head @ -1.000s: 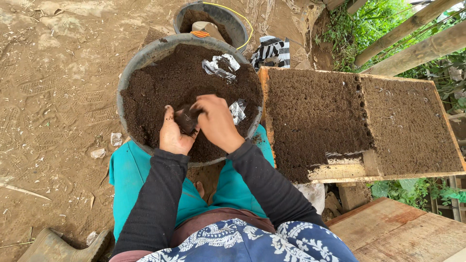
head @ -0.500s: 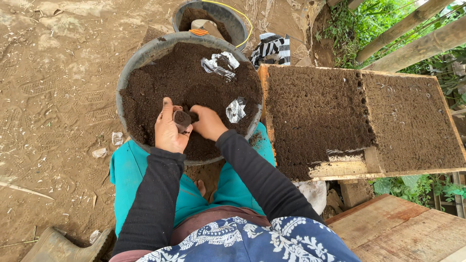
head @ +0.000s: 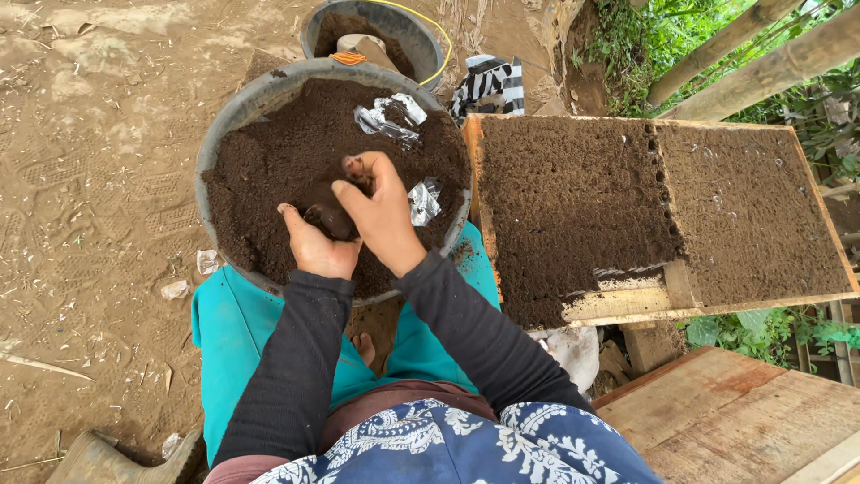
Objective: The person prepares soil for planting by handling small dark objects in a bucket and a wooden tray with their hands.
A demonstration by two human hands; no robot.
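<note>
soil pot (head: 324, 220): a small dark pot or bag, packed with soil, cupped in the left hand (head: 315, 246) above the near side of the basin (head: 215, 143). judged light, soft-walled and easily crushed; the fill is loose and crumbly and would spill if tipped. best held low around the sides, mouth up, as the curled fingers do here. whether it is plastic film or a stiffer cup cannot be told.

right hand (head: 381, 211): poised over the pot's mouth, fingers drawn together with dark soil at the tips, pinching a little soil rather than gripping the pot. it touches or nearly touches the left hand; which one is not clear.

basin: wide, round and grey, resting between the knees on turquoise trousers (head: 228, 332), filled nearly to the rim with dark, fine soil (head: 269, 170). crumpled silvery scraps (head: 387, 118) lie on the soil at the far side, and another at the right edge.

bucket (head: 394, 22): smaller, beyond the basin, holding some soil and a pale block.

tray (head: 573, 309): a shallow wooden frame to the right of the basin, touching it or just beside it, split into two fields of level dark soil; a row of small holes runs along the divide, and the near edge shows bare wood.

striped cloth (head: 491, 82): between bucket and tray, on bare earth.
</note>
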